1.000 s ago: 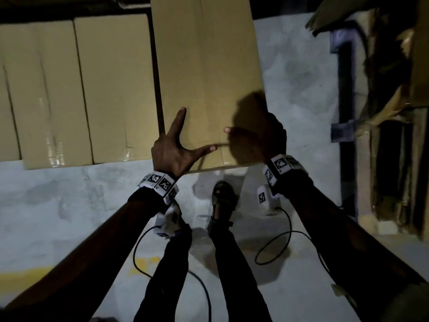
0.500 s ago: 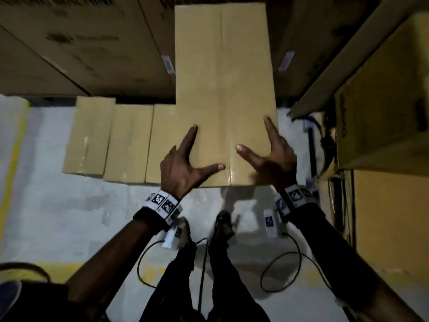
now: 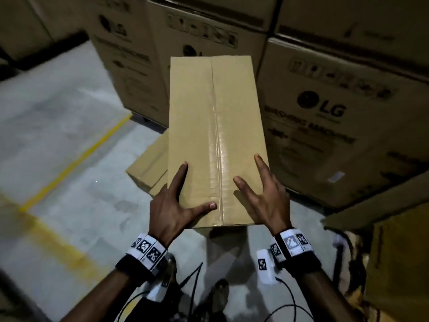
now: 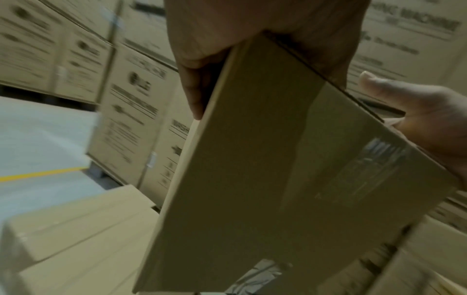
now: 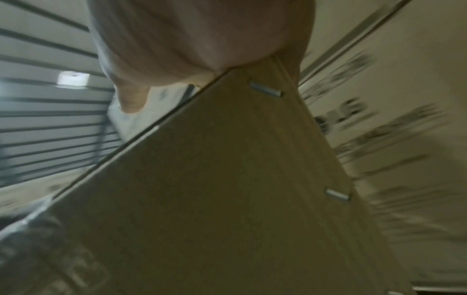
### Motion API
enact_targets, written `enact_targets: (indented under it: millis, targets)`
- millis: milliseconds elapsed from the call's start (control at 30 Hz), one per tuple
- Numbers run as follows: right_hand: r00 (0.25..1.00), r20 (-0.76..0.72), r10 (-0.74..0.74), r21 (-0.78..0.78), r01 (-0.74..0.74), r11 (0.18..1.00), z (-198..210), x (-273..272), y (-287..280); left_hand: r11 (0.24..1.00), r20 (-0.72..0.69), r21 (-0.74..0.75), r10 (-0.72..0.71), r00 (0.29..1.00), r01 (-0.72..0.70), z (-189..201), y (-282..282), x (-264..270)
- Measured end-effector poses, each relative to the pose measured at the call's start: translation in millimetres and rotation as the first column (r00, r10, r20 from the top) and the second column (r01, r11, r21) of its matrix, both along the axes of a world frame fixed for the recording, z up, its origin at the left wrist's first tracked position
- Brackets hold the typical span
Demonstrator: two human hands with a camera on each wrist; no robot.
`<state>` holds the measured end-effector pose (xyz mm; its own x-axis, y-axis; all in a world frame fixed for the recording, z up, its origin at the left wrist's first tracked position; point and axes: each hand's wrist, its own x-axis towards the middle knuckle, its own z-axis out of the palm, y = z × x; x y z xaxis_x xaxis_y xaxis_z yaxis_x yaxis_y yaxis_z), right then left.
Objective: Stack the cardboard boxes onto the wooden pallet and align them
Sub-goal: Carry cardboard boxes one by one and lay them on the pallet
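Observation:
A long plain cardboard box point(image 3: 213, 135) with a taped centre seam is held in the air in front of me by its near end. My left hand point(image 3: 171, 210) grips its near left corner, thumb and forefinger spread on top and the other fingers down the side. My right hand point(image 3: 267, 201) grips the near right corner the same way. The left wrist view shows the box's end face point(image 4: 278, 179) under my left palm point(image 4: 252, 20), with the right hand point(image 4: 429, 119) beyond it. In the right wrist view the stapled box side point(image 5: 227, 199) hangs below my right hand point(image 5: 189, 40). No pallet is visible.
More plain boxes point(image 3: 148, 168) lie on the concrete floor just below and left of the held one. Tall printed washing-machine cartons point(image 3: 325, 135) stand close ahead and to the right. A yellow floor line point(image 3: 76, 161) runs at the left. Cables and my feet are below.
The held box has risen away from the row of boxes on the floor. The view has lifted and swung, bringing the big printed cartons into sight. Both hands keep their hold.

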<state>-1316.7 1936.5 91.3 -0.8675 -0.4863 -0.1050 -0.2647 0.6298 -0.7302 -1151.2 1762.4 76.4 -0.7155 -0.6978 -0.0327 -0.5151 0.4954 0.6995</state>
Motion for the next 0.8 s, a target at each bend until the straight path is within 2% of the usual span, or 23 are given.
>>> enact_targets:
  millis: [267, 500, 700, 800]
  targets:
    - [0.962, -0.068, 0.263, -0.018, -0.265, 0.964, 21, 21, -132, 0.974, -0.061, 0.032, 0.226, 0.972, -0.225, 12, -93, 61]
    - [0.901, -0.125, 0.415, -0.01, -0.419, 0.908, 31, 53, -285, 0.92, -0.079, 0.048, 0.393, 0.916, -0.39, 10, -208, 111]
    - [0.821, -0.17, 0.546, -0.03, -0.558, 0.829, 28, 101, -430, 0.846, -0.086, 0.029, 0.532, 0.842, -0.532, 12, -317, 172]
    - [0.772, -0.16, 0.615, -0.059, -0.629, 0.775, 22, 129, -496, 0.787, -0.082, 0.039, 0.616, 0.783, -0.616, 12, -360, 206]
